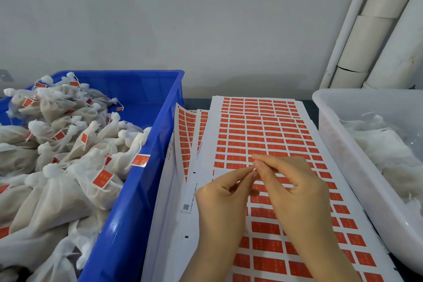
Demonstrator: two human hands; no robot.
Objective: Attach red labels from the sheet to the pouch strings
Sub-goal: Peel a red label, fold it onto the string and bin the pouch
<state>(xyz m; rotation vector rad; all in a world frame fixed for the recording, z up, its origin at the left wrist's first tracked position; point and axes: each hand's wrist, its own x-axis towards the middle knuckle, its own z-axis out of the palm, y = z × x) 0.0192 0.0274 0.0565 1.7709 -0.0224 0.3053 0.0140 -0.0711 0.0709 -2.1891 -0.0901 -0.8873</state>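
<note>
Meeting above the top sheet of red labels (263,130), the left hand (219,197) and the right hand (297,190) bring their fingertips to one spot. Each grip is closed, thumb against forefinger, on a pale sliver (253,168) that peeps out between them; too little of it shows to tell whether it is a label, backing paper or a string. The sheet lies flat on the dark bench (311,110), running from the near edge towards the wall, its rows of labels mostly full, though its left columns are bare white beside the left hand. More label sheets (186,135) fan out from under its left edge. Left of them stands a blue crate (148,167) heaped with white mesh pouches (57,201), many bearing a red label, and one such label (140,160) lies against the crate's right wall. At the right, just beside the sheet, sits a white tub (338,155) holding a tangle of white mesh (384,153). White pipes (377,30) rise along the grey wall behind the tub.
</note>
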